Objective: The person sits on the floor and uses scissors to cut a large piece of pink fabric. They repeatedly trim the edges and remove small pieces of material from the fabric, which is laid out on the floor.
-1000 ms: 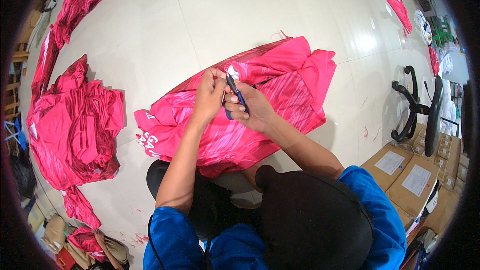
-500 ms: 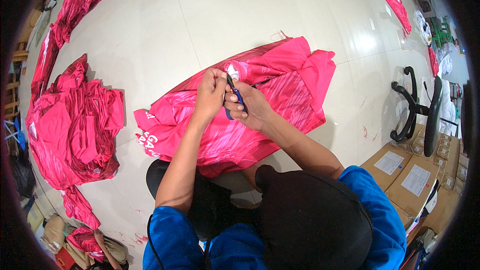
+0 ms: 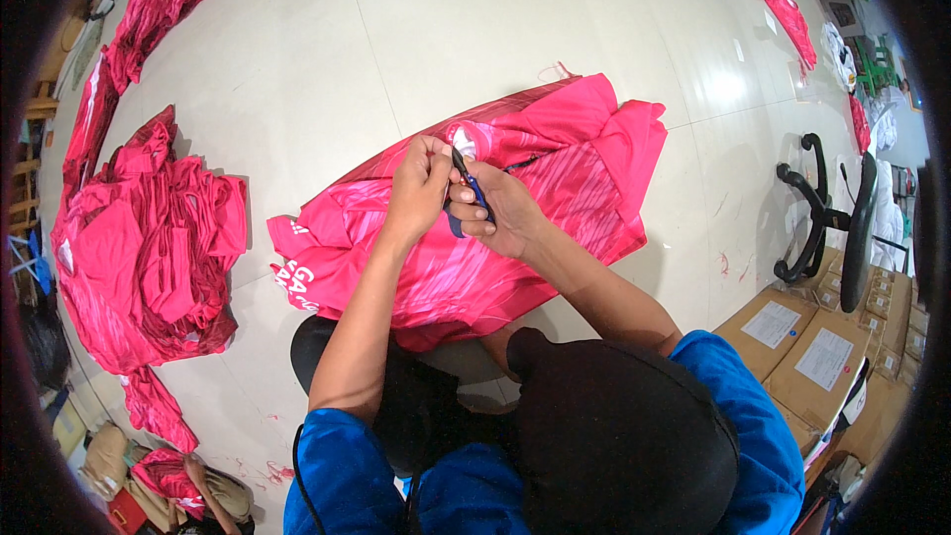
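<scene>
R hand (image 3: 502, 213) grips the snips (image 3: 471, 183), fingers wrapped round & hiding part of the blue handles; blade tips are just beside the L hand (image 3: 421, 178), whose fingertips are pinched tog. by the collar, can't tell on what. Pink shirt (image 3: 575, 163) lies under both hands, spread on the floor (image 3: 495, 20); its middle is partly hidden by hands & forearms. Dark clothing (image 3: 624, 426) blocks the btm. view. Pale, glossy tiles, w/ thread scraps (image 3: 275, 474) about, too small to make out well. Pink heap (image 3: 158, 267) to the L; more pink cloth (image 3: 178, 0) top L, cut off by the rim. Btm. L, a co-worker's arm (image 3: 210, 497), mostly out of frame. R side: black chair base (image 3: 817, 203), cardboard boxes (image 3: 792, 381); clutter beyond is warped & unclear.
</scene>
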The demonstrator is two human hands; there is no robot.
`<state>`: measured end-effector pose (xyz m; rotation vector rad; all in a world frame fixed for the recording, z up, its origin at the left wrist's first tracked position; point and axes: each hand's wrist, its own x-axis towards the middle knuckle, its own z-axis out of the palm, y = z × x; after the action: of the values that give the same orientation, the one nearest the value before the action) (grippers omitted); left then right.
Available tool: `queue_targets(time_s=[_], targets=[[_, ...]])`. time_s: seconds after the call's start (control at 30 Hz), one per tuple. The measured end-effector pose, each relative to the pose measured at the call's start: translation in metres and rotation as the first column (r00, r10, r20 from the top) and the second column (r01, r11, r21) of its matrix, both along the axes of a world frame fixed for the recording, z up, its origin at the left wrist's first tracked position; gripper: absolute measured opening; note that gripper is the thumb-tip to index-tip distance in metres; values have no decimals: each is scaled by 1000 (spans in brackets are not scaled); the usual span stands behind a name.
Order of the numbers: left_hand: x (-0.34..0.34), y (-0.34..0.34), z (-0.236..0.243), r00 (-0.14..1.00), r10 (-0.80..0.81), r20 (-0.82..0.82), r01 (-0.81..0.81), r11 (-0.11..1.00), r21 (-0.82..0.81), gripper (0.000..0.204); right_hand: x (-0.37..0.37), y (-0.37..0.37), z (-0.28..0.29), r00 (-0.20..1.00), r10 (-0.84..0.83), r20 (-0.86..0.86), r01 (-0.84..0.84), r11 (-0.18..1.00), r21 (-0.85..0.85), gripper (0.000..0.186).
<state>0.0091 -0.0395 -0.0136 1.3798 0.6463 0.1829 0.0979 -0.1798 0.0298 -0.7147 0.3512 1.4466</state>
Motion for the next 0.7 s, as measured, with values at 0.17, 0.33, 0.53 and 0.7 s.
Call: queue_targets(time_s=[0.17, 0.33, 0.53, 0.7], targets=[[0, -2, 2, 1000, 10, 1, -10, 1000, -29, 18, 0, 0, 1, 1000, 8, 23, -8, 999, -38, 27], [0, -1, 10, 998, 57, -19, -58, 996, -64, 20, 2, -6, 2, 998, 58, 37, -54, 995, -89, 31], [-4, 9, 4, 999, 44, -30, -49, 977, -205, 23, -5, -16, 8, 1000, 19, 7, -19, 1000, 11, 36], [-3, 5, 10, 998, 38, -41, -47, 969, -241, 23, -1, -8, 14, 998, 54, 14, -54, 998, 22, 36]])
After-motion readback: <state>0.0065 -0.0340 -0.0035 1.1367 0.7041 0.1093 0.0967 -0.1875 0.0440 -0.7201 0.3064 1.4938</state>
